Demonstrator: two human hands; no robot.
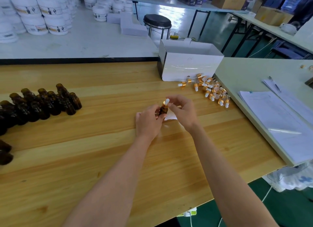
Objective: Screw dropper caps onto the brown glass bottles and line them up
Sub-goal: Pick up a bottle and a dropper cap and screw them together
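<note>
Mid-desk (101, 159): left hand (149, 123) grips the brown bottle (163, 110) by its body, roughly upright. Right hand (182, 111) pinches the dropper cap (165, 103) seated on the bottle's neck. Uncapped bottles (42, 103) clustered at left edge. Loose caps (210, 90) heaped near far right corner, against white box (189, 65)

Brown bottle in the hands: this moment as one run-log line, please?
step: capping | left hand: grips small brown glass bottle | right hand: fingers curled round gold-and-white dropper cap | uncapped bottles: left | loose caps: right
</note>
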